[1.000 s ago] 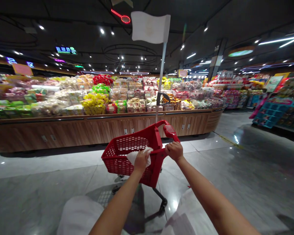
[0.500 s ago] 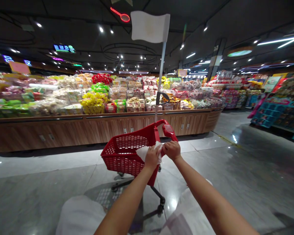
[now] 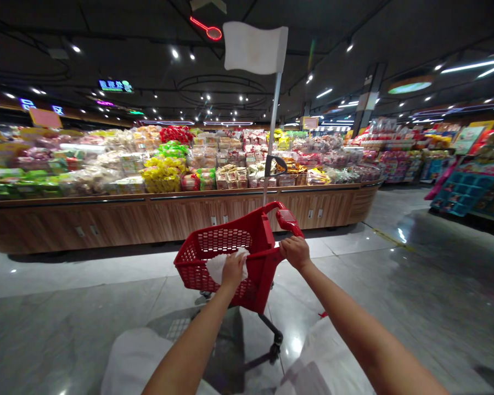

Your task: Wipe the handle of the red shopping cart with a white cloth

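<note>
A small red shopping cart point(image 3: 214, 252) stands on the grey tiled floor in front of me. My left hand point(image 3: 233, 271) is closed on a white cloth point(image 3: 217, 266) and presses it against the cart's near rim. My right hand point(image 3: 295, 252) is wrapped round the red handle point(image 3: 287, 219) at the cart's right. A thin pole with a white flag point(image 3: 255, 48) rises from the cart.
A long wooden display counter point(image 3: 168, 211) stacked with packaged snacks runs across behind the cart. More shelves point(image 3: 469, 181) with goods stand at the right. Glossy floor point(image 3: 415, 285) stretches to the right and left. My white clothing shows at the bottom.
My left hand slid the cloth right along the rim toward the handle, then back left to the basket's near edge. My right hand kept its grip.
</note>
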`<state>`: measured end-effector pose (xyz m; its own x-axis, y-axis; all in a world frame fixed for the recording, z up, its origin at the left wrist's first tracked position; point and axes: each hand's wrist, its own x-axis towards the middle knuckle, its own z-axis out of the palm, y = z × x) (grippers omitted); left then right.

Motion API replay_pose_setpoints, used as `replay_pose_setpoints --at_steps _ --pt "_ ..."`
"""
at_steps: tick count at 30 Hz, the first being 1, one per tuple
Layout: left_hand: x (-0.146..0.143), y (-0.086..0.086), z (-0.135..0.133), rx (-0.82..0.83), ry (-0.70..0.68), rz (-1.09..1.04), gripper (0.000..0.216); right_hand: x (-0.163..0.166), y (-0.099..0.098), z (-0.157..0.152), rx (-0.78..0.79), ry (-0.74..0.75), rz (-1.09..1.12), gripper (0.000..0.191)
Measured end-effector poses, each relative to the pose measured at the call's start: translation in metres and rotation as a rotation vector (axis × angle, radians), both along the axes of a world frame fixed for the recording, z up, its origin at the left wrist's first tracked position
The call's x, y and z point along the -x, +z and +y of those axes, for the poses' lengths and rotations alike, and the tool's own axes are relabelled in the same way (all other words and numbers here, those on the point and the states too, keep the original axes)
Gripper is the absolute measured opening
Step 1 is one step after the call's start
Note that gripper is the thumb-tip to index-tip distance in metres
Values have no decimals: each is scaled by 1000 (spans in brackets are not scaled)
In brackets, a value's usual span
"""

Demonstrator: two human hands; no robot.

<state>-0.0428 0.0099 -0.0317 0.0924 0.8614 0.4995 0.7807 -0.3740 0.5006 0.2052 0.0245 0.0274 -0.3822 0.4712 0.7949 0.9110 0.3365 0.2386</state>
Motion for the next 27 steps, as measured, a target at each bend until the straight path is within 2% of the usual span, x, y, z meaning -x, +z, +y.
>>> replay_pose_setpoints --at_steps 4,7,9,11,15,17,19,21,24,27 --pt "-57 7 3 -53 -77 -48 34 31 -9 -9 103 101 -46 23" --pt "-72 8 7 -62 -121 -39 35 54 -28 -14 149 157 6 30" --pt "-57 4 8 -60 -133 -7 34 59 -39 -17 131 153 34 36" --pt "-25 -2 7 -61 -108 50 33 57 -44 -20 123 165 6 35" --pt "47 -17 -3 -56 4 176 32 57 -35 -25 221 71 14 26" --pt "64 -22 -8 -49 71 196 31 66 -28 -27 298 -6 23 26" --pt "61 -23 -11 -41 132 190 31 79 -22 -27 372 -33 -11 23" --pt "44 -21 -13 -35 145 183 33 91 -22 -27 422 -23 -55 20" --pt "15 -16 -14 -47 84 182 35 98 -27 -27 437 -12 -76 20" --pt "9 -13 -15 -64 27 204 33 95 -32 -25 417 10 -82 24"
